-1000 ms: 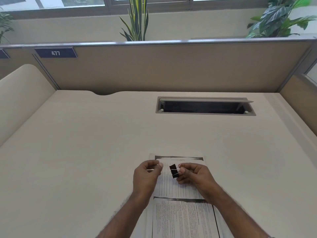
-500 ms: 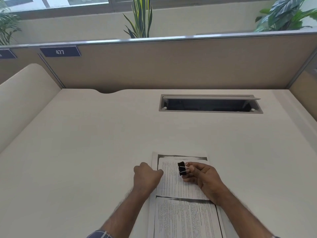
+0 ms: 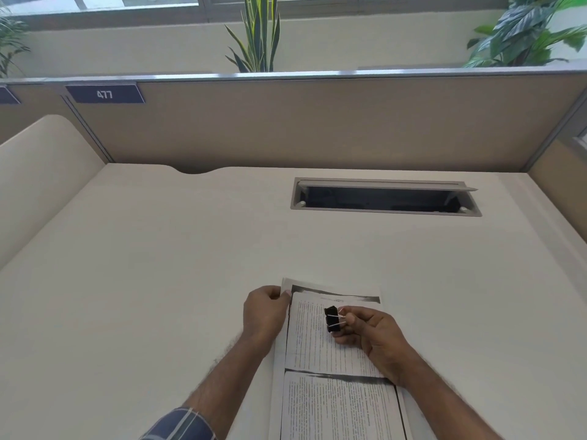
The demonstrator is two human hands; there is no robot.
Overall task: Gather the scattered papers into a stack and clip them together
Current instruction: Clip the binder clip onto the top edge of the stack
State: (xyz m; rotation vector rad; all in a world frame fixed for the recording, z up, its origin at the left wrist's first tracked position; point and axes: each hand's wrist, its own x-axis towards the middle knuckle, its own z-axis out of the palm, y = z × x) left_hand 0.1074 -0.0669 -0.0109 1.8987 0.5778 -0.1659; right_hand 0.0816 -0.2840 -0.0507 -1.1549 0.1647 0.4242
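A stack of printed papers (image 3: 320, 350) lies on the desk in front of me, its far edge pointing away. My left hand (image 3: 265, 314) pinches the stack's far left corner between thumb and fingers. My right hand (image 3: 371, 335) hovers over the top sheet and holds a black binder clip (image 3: 333, 319) by its silver wire handles. The clip's black body points left, above the page and apart from the paper's edge.
The cream desk (image 3: 158, 281) spreads wide on both sides of the papers. A grey cable hatch (image 3: 384, 198) stands open at the back right. Beige partition walls (image 3: 317, 122) close off the back and sides, with plants behind them.
My left hand moved from a fist beside the papers to grip their far left corner. My right hand kept the binder clip and drifted slightly right over the page.
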